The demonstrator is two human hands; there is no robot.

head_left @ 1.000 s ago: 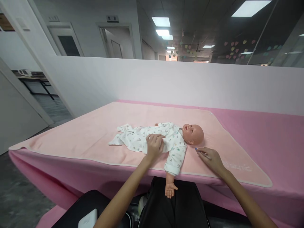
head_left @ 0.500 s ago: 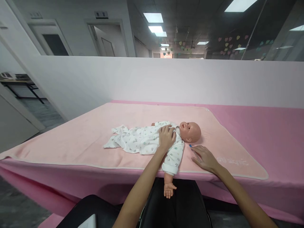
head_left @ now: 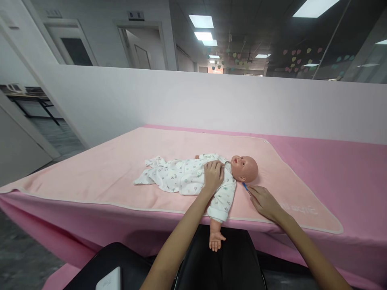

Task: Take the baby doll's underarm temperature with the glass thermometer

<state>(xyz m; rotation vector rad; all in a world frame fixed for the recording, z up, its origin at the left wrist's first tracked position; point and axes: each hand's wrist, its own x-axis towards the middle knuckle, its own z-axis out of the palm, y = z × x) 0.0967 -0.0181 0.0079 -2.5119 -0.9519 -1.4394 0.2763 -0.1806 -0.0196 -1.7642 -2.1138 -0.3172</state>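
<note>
A baby doll (head_left: 243, 168) in a white printed romper (head_left: 181, 177) lies on its back on a light pink blanket (head_left: 105, 173), head to the right. One doll arm (head_left: 216, 237) hangs over the table's near edge. My left hand (head_left: 213, 176) rests on the doll's chest near the collar, fingers curled against the cloth. My right hand (head_left: 263, 201) lies on the blanket just below the doll's head, fingers closed on a thin pen-like stick with a blue tip (head_left: 245, 187) that points toward the doll's neck.
A darker pink cover (head_left: 347, 177) drapes the table under the blanket. A white partition wall (head_left: 211, 100) runs along the far side. My dark-clothed lap (head_left: 223, 262) sits below the near edge, with a white object (head_left: 110, 280) at lower left.
My left hand slid right from the doll's belly to its chest and collar. My right hand with the blue-tipped stick edged left toward the doll's neck. The view shifted slightly.
</note>
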